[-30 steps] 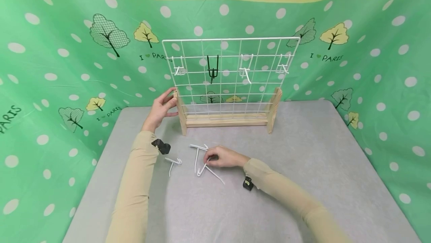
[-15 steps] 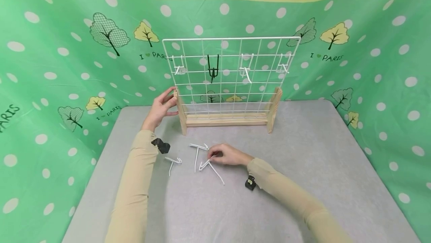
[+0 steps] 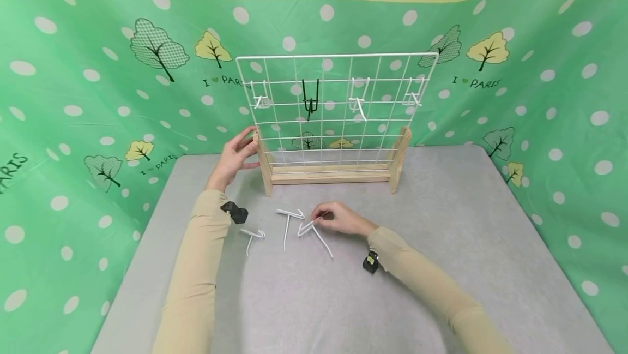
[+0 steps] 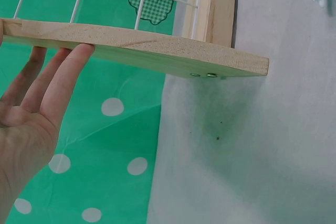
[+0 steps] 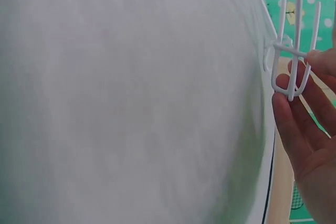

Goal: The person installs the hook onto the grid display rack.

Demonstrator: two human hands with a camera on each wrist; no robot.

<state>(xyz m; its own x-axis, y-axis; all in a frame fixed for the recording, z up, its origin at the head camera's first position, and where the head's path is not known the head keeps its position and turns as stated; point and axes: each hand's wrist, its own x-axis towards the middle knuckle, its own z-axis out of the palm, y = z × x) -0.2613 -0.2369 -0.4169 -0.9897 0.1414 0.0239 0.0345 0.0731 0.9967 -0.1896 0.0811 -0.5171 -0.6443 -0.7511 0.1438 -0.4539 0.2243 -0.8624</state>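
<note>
My left hand (image 3: 231,160) holds the left wooden post (image 4: 131,40) of a stand, with straight fingers (image 4: 65,80) against its outer face. A white wire grid panel (image 3: 321,123) stands upright in the wooden base (image 3: 331,179). Between thumb and fingers, my right hand (image 3: 342,219) pinches a white wire display hook (image 5: 297,32) in front of the stand, its long prong pointing down toward me in the head view. Two more white hooks, one longer (image 3: 287,228) and one shorter (image 3: 250,240), lie on the table to its left.
Along an upper row of the grid hang a black hook (image 3: 310,104) and several white hooks, one near the middle right (image 3: 360,107). A green dotted curtain (image 3: 73,87) rises behind and beside the grey table (image 3: 441,223).
My right hand has moved slightly right and toward the stand, carrying the pinched hook away from the two lying hooks. The left hand stays on the post.
</note>
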